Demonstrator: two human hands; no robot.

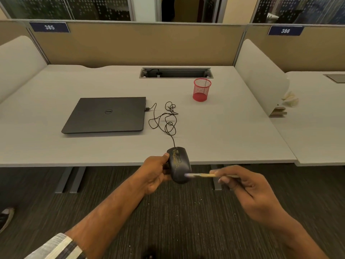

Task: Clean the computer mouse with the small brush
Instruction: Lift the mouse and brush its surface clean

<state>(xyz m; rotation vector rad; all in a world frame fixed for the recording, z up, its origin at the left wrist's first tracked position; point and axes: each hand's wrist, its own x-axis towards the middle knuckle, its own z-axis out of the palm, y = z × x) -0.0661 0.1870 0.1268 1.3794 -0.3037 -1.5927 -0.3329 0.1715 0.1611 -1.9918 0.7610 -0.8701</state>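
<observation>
My left hand point(155, 173) grips a black computer mouse point(179, 165) by its left side, held in the air over the desk's front edge. Yellowish dust lies along the mouse's top near the wheel. My right hand point(244, 189) pinches a small brush point(201, 175) with a pale wooden handle, and its light bristle tip touches the mouse's lower right side. The mouse's black cable point(166, 118) runs back in loose coils to the laptop.
A closed dark laptop point(106, 114) lies on the grey desk point(233, 131), left of the cable. A red mesh pen cup point(201, 89) stands behind, near a cable slot point(175, 72). White dividers flank the desk. Specks dot the dark carpet point(186, 221) below.
</observation>
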